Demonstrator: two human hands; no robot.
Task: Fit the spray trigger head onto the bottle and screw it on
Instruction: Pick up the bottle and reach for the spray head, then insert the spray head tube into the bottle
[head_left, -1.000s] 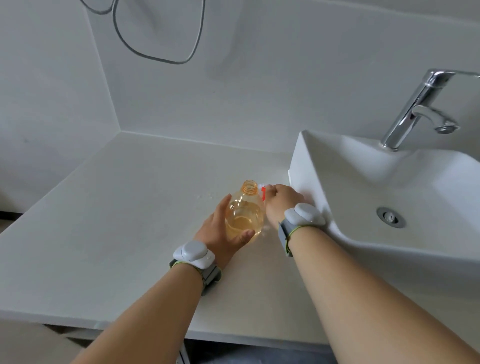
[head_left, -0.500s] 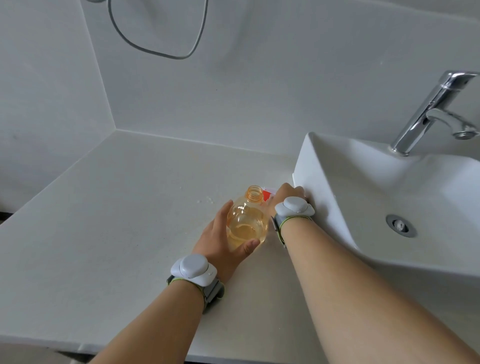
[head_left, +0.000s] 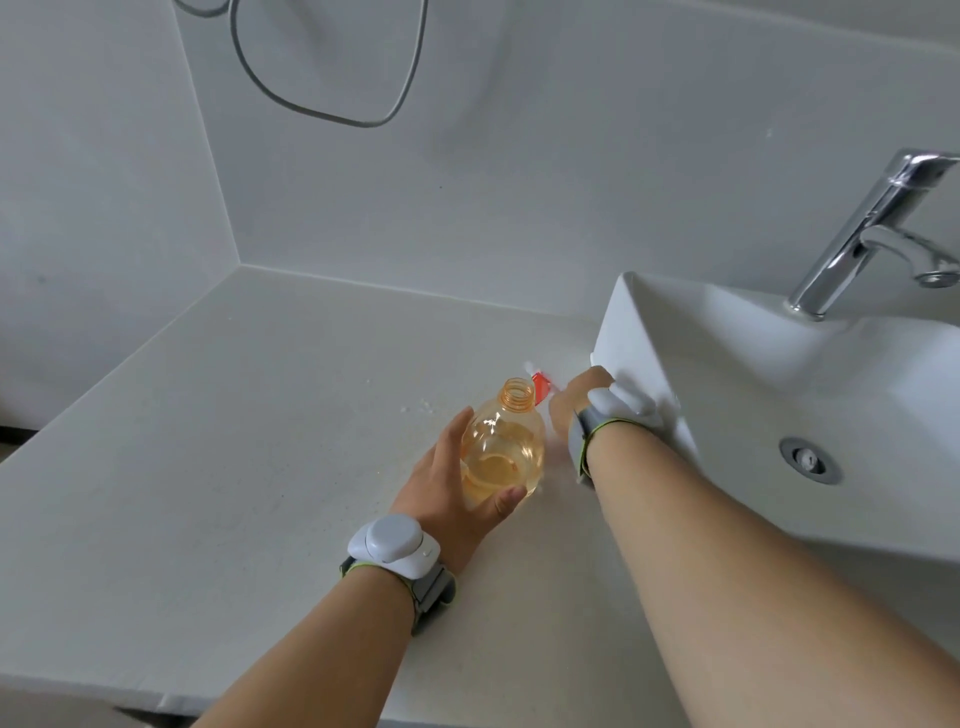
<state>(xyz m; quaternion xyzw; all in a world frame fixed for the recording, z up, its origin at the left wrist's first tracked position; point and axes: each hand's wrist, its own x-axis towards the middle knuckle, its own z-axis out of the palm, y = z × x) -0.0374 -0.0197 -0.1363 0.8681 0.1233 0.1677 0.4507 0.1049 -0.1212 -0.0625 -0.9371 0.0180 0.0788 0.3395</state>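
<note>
A clear orange-tinted bottle (head_left: 503, 441) with yellowish liquid stands upright on the counter, its threaded neck uncapped. My left hand (head_left: 457, 488) wraps around its left side and base. Just behind and right of the neck lies the spray trigger head (head_left: 540, 387), white with a red part, mostly hidden. My right hand (head_left: 574, 400) reaches down onto it beside the basin wall; its fingers are hidden behind the wrist, so the grip is unclear.
A white countertop basin (head_left: 644, 364) stands right against my right wrist, with a chrome tap (head_left: 862, 234) behind it. The pale counter (head_left: 234, 441) spreads left to a wall corner. A grey cable (head_left: 322, 109) loops on the back wall.
My right hand has slid back and right, down to the trigger head next to the basin. My left hand keeps its hold on the bottle. The camera has moved closer.
</note>
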